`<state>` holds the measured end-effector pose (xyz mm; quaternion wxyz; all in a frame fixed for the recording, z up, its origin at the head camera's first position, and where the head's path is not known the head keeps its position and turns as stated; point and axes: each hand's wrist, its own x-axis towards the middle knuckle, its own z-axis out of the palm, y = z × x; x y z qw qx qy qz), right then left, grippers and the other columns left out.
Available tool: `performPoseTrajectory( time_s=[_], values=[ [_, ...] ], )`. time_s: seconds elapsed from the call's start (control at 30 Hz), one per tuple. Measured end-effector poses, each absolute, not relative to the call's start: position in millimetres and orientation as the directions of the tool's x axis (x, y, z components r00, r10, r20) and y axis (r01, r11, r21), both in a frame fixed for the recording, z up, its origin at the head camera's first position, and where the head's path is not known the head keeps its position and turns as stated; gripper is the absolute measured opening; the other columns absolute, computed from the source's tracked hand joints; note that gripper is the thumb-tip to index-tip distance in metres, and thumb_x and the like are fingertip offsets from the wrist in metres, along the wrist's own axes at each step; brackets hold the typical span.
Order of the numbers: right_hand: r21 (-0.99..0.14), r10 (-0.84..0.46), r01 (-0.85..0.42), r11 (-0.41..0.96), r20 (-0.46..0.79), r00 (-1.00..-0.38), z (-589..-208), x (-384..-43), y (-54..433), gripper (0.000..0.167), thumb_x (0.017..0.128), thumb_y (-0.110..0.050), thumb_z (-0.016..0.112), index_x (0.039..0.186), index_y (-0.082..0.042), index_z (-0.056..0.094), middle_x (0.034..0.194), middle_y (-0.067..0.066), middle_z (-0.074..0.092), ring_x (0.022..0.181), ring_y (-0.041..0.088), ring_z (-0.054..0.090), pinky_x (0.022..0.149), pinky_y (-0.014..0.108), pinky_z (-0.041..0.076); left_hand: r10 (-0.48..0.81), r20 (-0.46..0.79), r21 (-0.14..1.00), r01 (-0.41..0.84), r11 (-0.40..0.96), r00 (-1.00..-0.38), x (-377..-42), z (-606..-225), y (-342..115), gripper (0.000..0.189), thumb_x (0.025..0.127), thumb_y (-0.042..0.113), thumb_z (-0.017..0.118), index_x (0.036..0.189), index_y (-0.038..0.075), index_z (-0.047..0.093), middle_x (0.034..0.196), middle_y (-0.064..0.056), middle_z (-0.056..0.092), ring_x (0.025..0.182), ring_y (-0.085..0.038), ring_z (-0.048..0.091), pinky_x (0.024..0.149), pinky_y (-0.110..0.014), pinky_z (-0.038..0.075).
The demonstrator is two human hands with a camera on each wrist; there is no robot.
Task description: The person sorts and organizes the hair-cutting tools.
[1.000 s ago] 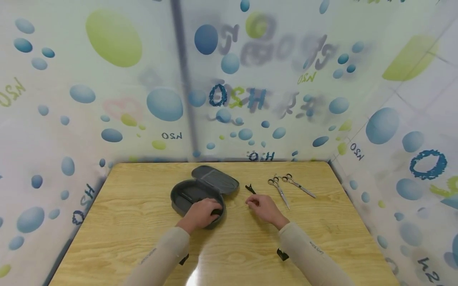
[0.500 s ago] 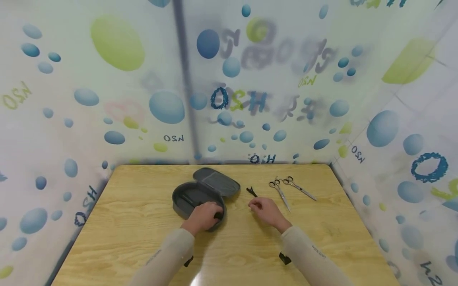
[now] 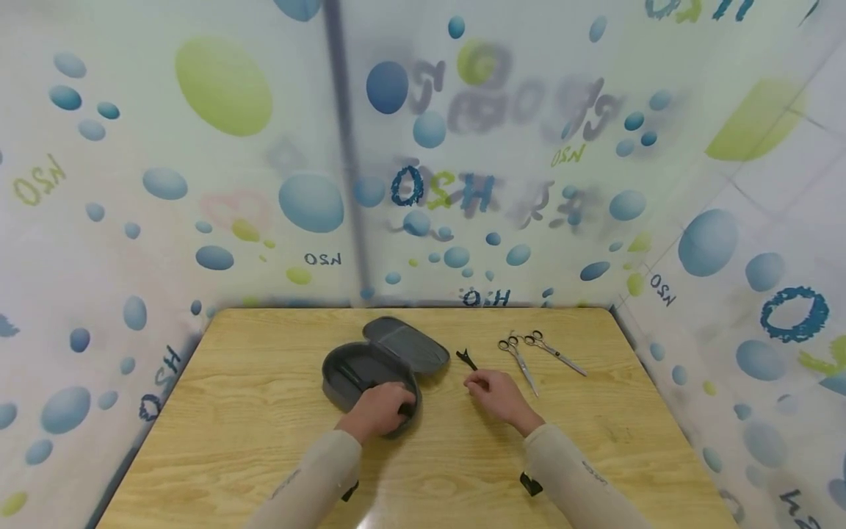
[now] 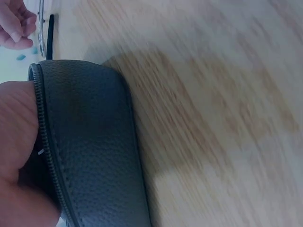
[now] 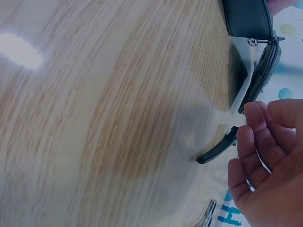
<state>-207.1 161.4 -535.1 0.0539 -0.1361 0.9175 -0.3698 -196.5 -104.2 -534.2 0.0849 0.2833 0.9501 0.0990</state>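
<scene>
A dark grey zip case (image 3: pixel 335 393) lies on the table with its lid (image 3: pixel 413 345) folded back. My left hand (image 3: pixel 380 408) reaches into the near right end of the case, fingers bent down behind the wall. In the left wrist view, thumb and fingers surround something dark inside the rim; I cannot tell what it is. A slim dark item (image 3: pixel 350 375) lies in the case's far left part. My right hand (image 3: pixel 496 395) hovers near a black hair clip (image 3: pixel 465 358), its fingers loosely curled around nothing in the right wrist view. The clip lies on the table beyond those fingers.
To the right of the clip lie a pair of hairdressing scissors (image 3: pixel 520 364) and a second pair of scissors (image 3: pixel 558 354), their handles close together. The wooden table (image 3: pixel 251 411) ends at a printed wall covering (image 3: pixel 423 242) at the back.
The head view has shifted slightly, so everything sits a little lower and to the right. My left hand stays in the case, its fingers moving slightly; my right hand remains near the clip.
</scene>
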Motion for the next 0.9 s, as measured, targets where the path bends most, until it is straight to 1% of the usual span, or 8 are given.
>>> performPoseTrajectory(
  time_s=[0.1,0.27,0.5,0.6,0.7,0.83,0.9],
  values=[
    [-0.689,-0.285,-0.214,0.692,0.011,-0.959,-537,-206,164,0.017,0.098,-0.017,0.058,0.104,-0.009,0.072,0.096,0.003,0.072,0.084,0.011,0.063,0.074,0.028,0.051,0.573,-0.105,0.252,0.536,0.806,-0.812,-194,-534,-103,0.022,0.083,0.017,0.076,0.102,0.024,0.072,0.105,0.003,0.067,0.098,-0.020,0.065,0.076,-0.038,0.054],
    [-0.691,-0.288,-0.221,0.688,0.019,-0.958,-537,-204,167,0.018,0.098,-0.016,0.058,0.105,-0.008,0.072,0.097,0.003,0.072,0.085,0.013,0.063,0.074,0.030,0.051,0.547,-0.113,0.254,0.508,0.823,-0.829,-192,-536,-102,0.023,0.082,0.016,0.076,0.103,0.025,0.073,0.106,0.003,0.068,0.099,-0.021,0.065,0.078,-0.039,0.055],
    [-0.690,-0.244,-0.186,0.699,0.014,-0.970,-535,-205,170,0.017,0.097,-0.014,0.059,0.105,-0.008,0.073,0.097,0.004,0.073,0.085,0.012,0.063,0.075,0.031,0.051,0.538,-0.115,0.259,0.497,0.828,-0.835,-192,-536,-103,0.022,0.083,0.016,0.076,0.103,0.023,0.073,0.106,0.001,0.067,0.099,-0.022,0.065,0.078,-0.041,0.055],
    [-0.693,-0.240,-0.183,0.698,0.014,-0.971,-534,-205,173,0.017,0.097,-0.014,0.059,0.105,-0.007,0.073,0.097,0.006,0.073,0.084,0.012,0.063,0.074,0.030,0.051,0.540,-0.076,0.260,0.506,0.822,-0.838,-190,-535,-107,0.023,0.083,0.016,0.075,0.106,0.022,0.073,0.106,0.001,0.068,0.098,-0.021,0.066,0.079,-0.041,0.055],
    [-0.682,-0.228,-0.185,0.707,0.027,-0.973,-534,-206,176,0.016,0.096,-0.013,0.060,0.104,-0.008,0.073,0.098,0.005,0.073,0.086,0.014,0.065,0.076,0.034,0.052,0.537,-0.023,0.284,0.509,0.812,-0.843,-191,-535,-111,0.023,0.084,0.018,0.075,0.107,0.022,0.072,0.108,0.002,0.069,0.099,-0.020,0.066,0.081,-0.040,0.055],
    [-0.641,-0.200,-0.191,0.744,0.059,-0.978,-536,-208,180,0.014,0.095,-0.012,0.062,0.102,-0.009,0.073,0.099,0.003,0.073,0.089,0.017,0.066,0.080,0.039,0.054,0.519,0.041,0.328,0.502,0.800,-0.854,-193,-533,-120,0.017,0.086,0.021,0.074,0.103,0.023,0.073,0.105,0.004,0.071,0.097,-0.018,0.067,0.081,-0.039,0.055],
    [-0.622,-0.186,-0.185,0.761,0.064,-0.981,-537,-210,182,0.013,0.094,-0.012,0.062,0.102,-0.009,0.073,0.097,0.002,0.073,0.086,0.016,0.066,0.079,0.038,0.054,0.500,0.067,0.352,0.490,0.798,-0.863,-194,-530,-124,0.013,0.087,0.022,0.073,0.100,0.023,0.073,0.101,0.005,0.071,0.094,-0.017,0.068,0.079,-0.038,0.055]
  ],
)
